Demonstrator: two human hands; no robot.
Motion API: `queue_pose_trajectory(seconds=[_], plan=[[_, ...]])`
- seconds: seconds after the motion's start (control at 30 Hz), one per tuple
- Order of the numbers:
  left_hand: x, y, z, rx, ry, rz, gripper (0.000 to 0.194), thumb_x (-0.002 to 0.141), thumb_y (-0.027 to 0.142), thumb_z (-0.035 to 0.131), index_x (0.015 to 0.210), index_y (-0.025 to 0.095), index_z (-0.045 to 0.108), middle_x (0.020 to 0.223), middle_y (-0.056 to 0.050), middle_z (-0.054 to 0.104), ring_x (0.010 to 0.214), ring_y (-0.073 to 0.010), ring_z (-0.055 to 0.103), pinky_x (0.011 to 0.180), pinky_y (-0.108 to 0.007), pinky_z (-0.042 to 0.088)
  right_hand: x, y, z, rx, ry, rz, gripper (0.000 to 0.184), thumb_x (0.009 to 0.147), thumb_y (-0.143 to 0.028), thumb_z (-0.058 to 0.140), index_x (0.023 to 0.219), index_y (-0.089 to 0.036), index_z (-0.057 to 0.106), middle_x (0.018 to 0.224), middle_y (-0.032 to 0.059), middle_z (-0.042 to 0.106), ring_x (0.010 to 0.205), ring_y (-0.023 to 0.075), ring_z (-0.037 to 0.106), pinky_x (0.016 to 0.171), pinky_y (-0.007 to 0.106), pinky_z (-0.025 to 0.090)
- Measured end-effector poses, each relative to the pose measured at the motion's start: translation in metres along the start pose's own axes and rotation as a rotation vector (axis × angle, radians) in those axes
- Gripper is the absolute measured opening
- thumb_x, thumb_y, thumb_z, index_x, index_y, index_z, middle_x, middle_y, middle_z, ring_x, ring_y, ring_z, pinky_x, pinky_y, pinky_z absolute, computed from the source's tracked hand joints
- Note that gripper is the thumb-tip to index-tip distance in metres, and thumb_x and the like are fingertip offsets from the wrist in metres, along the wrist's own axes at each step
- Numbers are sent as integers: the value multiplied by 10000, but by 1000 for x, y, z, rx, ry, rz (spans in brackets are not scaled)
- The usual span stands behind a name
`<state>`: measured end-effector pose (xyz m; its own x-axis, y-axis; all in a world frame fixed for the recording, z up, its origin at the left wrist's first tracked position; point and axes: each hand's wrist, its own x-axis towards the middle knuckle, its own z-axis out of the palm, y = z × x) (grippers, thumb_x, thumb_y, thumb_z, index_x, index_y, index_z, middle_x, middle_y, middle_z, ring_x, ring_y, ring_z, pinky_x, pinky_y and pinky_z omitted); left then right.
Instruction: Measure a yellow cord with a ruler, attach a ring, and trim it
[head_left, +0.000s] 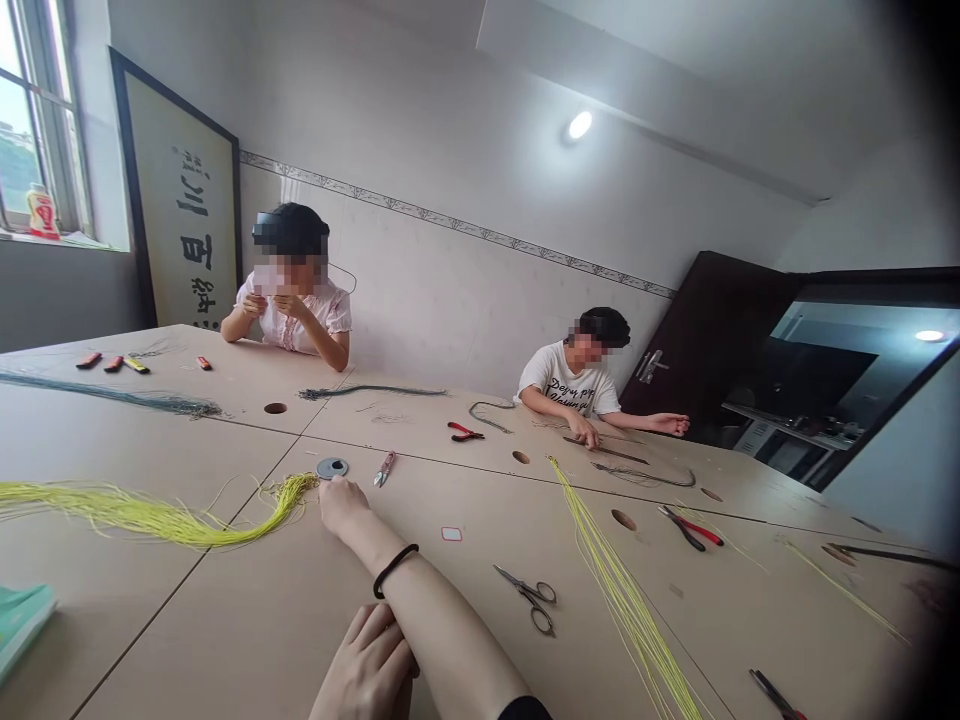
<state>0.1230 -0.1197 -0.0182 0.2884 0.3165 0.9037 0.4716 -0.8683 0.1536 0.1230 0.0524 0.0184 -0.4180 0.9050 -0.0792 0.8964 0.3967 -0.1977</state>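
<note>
My right hand (343,505) rests in a curled shape on the beige table (180,450), with a black band on its wrist. The twisted, tapering end of a long yellow cord bundle (172,522) runs into that hand from the left, and its fingers are mostly hidden. A grey round desk grommet (331,467) lies just above the hand. My left hand (366,665) sits at the bottom edge of the view, below the right forearm, with nothing visible in it. A small red-handled tool (385,468) lies to the right of my right hand.
Steel scissors (529,598), a loose strand of yellow cords (626,595) and red-handled pliers (465,431) lie on the table. Across it, two co-workers (292,290) (577,375) sit working. Dark cords (112,395) and several small red pieces (112,363) lie at the far left.
</note>
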Motion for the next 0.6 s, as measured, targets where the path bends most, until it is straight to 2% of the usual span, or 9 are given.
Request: queue_pose_trajectory(seconds=[0.4,0.6], plan=[[0,0,-1,2,2,-18,259,911,69,374,701,161,494,669,14,538,632,-116,497,566,-225,433,7,4,5,162,18,140,271,908,-304,580,1123,-138,589,1134,79,611,999,200,611,851,410,529],[0,1,-4,3,-26,-51,244,842,-9,365,745,159,515,702,-5,563,683,-135,509,586,-237,440,21,13,13,282,129,203,286,900,-317,592,1125,-140,586,1116,77,613,969,192,618,822,385,538]])
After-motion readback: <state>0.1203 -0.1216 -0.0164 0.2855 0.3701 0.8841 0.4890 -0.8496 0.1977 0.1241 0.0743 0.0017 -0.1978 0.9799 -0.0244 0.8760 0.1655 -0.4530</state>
